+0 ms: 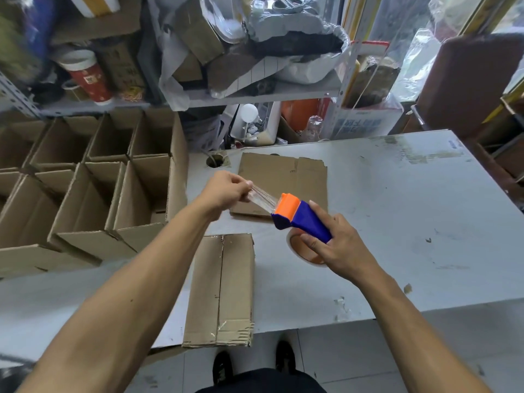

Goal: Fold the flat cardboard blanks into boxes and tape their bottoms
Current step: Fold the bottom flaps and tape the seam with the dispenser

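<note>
You get bright, even daylight, strongest from the upper right by the clear plastic sheeting (419, 63). The pale grey table (397, 199) shows only soft shadows and no harsh glare. Wide-angle bending curves the edges. The cluttered metal shelf (85, 106) at upper left is smeared with blur.

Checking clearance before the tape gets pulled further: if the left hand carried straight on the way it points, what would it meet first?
Probably the flat cardboard blank on the table behind the left hand, though height above it is unclear.
</note>
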